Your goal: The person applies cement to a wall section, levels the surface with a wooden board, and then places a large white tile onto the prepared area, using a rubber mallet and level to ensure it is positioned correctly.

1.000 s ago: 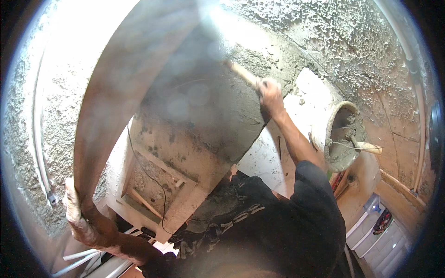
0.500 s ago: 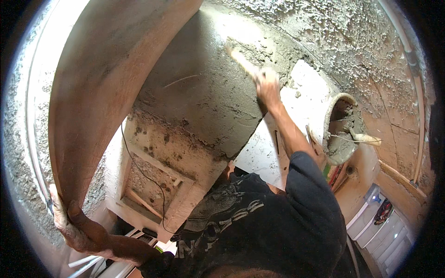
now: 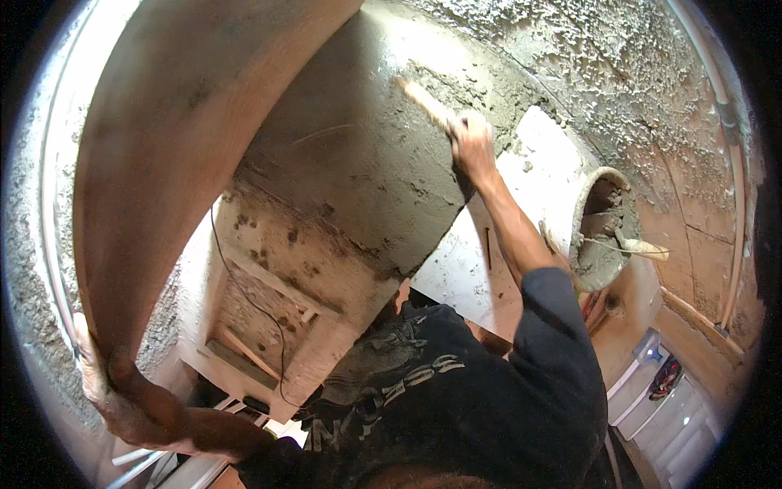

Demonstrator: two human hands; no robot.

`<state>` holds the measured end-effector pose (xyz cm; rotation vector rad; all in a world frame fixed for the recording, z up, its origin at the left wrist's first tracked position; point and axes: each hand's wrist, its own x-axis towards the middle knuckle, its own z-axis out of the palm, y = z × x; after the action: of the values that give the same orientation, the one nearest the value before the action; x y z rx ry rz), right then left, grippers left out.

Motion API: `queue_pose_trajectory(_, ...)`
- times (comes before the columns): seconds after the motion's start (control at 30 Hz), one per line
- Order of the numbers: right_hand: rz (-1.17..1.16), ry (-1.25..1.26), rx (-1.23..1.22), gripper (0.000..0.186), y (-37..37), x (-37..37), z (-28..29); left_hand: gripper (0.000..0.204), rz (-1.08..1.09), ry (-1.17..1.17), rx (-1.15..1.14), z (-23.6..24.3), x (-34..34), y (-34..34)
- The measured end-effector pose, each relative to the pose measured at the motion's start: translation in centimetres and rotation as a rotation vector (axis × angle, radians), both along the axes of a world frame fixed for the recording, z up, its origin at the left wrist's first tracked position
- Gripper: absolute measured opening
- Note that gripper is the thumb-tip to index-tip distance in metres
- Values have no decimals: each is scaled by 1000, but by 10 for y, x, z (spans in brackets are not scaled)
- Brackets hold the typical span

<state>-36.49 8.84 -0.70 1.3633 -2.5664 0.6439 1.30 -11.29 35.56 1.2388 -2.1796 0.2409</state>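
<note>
Head view: from where I stand, the pale wooden strip runs up and leftward from the right hand, its grip closed on the near end, over wet grey mortar. Well apart, the left hand clasps the brown board's lower end.

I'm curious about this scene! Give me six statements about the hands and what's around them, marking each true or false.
1. The right hand holds a pale stick. True.
2. The left hand hangs empty. False: the left hand holds the lower end of a long brown board.
3. A bucket contains wet-looking grey material. True.
4. The bucket is on the picture's left. False: it is on the right.
5. A thin dark cord is visible. True.
6. The shirt is white. False: the shirt is black.
</note>
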Motion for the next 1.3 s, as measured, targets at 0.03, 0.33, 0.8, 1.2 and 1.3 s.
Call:
queue_pose_trajectory(0.03, -123, -55, 135, 24, -12, -7, -7, 46, 53, -20, 16, 0, 5, -1)
queue_pose_trajectory(0.33, -47, 41, 81, 26, -21, -23, -9, 49, 25, -26, 98, 0, -7, 5)
queue_pose_trajectory(0.8, 123, 55, -70, 23, -85, 1, -15, 48, 260, 73, 137, 1, -21, 17)
queue_pose_trajectory(1.2, 262, -71, -89, 24, -95, 47, -7, 38, 82, 48, 22, 0, -19, 16)
queue_pose_trajectory(1.3, 260, -105, -101, 29, -105, 38, -2, 36, 108, 11, 1, 3, -23, 15)
